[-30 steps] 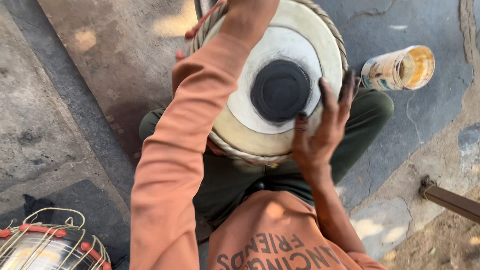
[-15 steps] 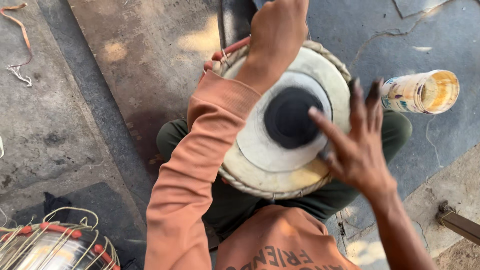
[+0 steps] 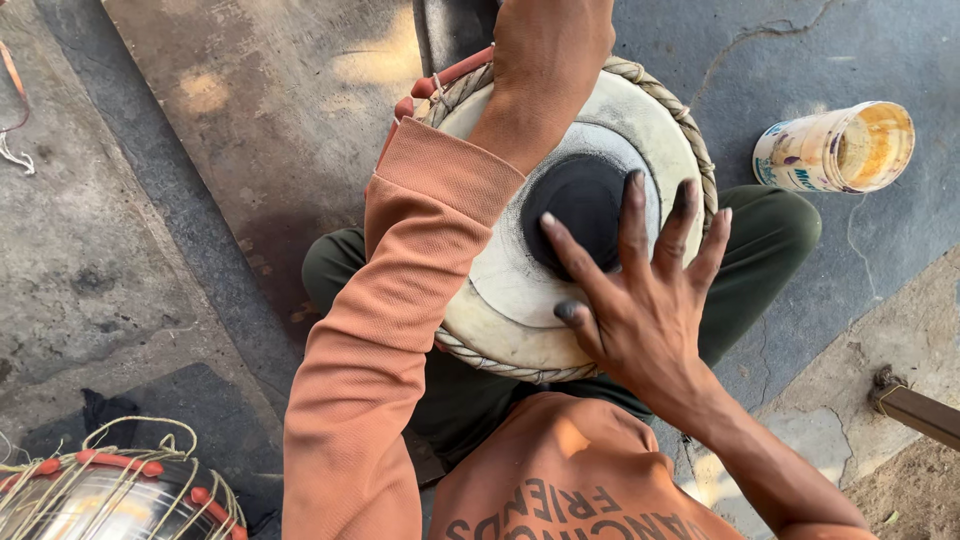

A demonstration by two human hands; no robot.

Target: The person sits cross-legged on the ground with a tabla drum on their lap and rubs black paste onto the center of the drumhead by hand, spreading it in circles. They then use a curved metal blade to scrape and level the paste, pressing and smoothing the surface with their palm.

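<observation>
Drum [image 3: 500, 300] sits in my lap, between my knees, head tilted up toward me, body running down and away to the floor. Right hand [image 3: 640, 300] lies flat over the black centre patch [image 3: 580, 205], fingers spread, gripping nothing. Left hand [image 3: 550, 50] rests on the far rim; its fingers are hidden. Jar [image 3: 835, 148] lies on its side to the right.
</observation>
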